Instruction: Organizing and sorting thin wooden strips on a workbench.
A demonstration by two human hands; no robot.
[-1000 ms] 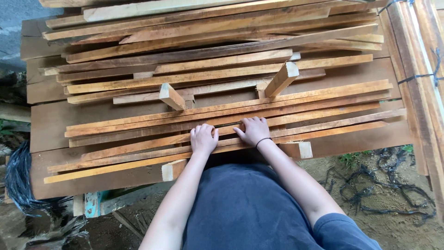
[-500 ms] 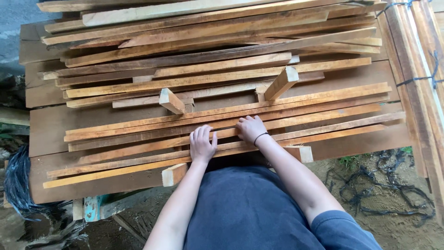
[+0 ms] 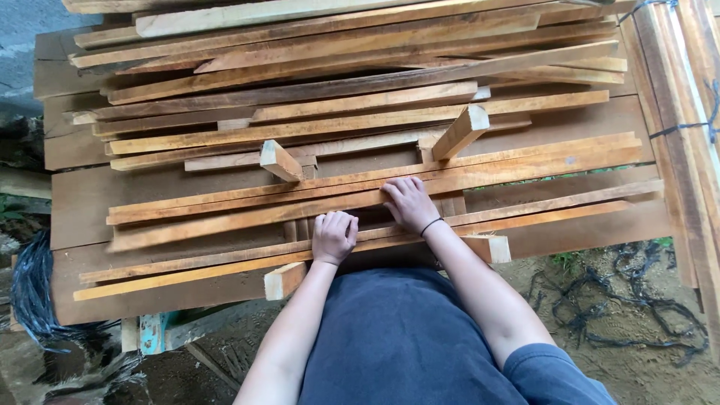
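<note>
A stack of long, thin, reddish-brown wooden slats (image 3: 360, 112) fills the upper two thirds of the frame, lying across wide dark-brown wooden boards (image 3: 90, 202) that serve as a table.

The left hand (image 3: 333, 236), just left of the frame's centre, rests knuckles-up with its fingers (image 3: 337, 222) curled together over the edge of a long orange-brown slat (image 3: 225, 259) that runs from the lower left toward the right. The right hand (image 3: 409, 204), a little higher and to the right, with a thin black band (image 3: 430, 225) on its wrist, lies flat with fingers (image 3: 397, 187) close together and stretched toward the left, pressing on a second long pale-orange slat (image 3: 247, 214) that runs across the middle of the frame. Neither hand lifts a slat off the pile.

Short square-ended wooden blocks stick up among the slats: one (image 3: 279, 160) left of centre, one (image 3: 461, 131) right of centre. Two more block ends (image 3: 285, 280) show at the near edge. A bundle of slats tied with black cord (image 3: 679, 131) stands at the right edge. Tangled black cord (image 3: 607, 315) lies on the sandy ground at lower right.
</note>
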